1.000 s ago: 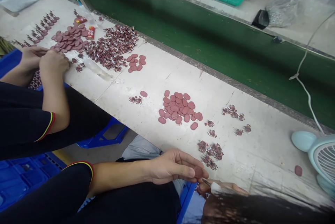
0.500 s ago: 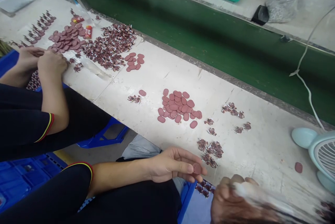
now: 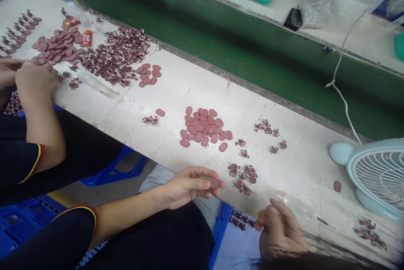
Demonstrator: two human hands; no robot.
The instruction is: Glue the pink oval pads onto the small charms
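My left hand (image 3: 192, 186) pinches a reddish-brown oval disc (image 3: 214, 183) between thumb and fingers, just over the table's near edge. Small dark holes show on the disc's face. My right hand (image 3: 279, 230) is at the near edge further right, partly curled with the index finger stretched out; I see nothing held in it. Beside it on the table lies a clear bottle (image 3: 298, 205) with a thin dark tip. Small brown figure pieces (image 3: 248, 174) lie in a cluster between my hands. Beyond my left hand is a pile of oval discs (image 3: 205, 125).
A pale blue fan (image 3: 378, 173) stands at the right, near a single disc (image 3: 337, 186). More figure pieces (image 3: 370, 234) lie at lower right. A co-worker's hands (image 3: 36, 76) are at the left, by a large heap of figure pieces (image 3: 115, 55). A green channel (image 3: 202, 47) runs behind the table.
The view has swung right. My right hand, blurred around the clear bottle before, is now apart from it, and the bottle lies on the table. My left hand keeps its disc.
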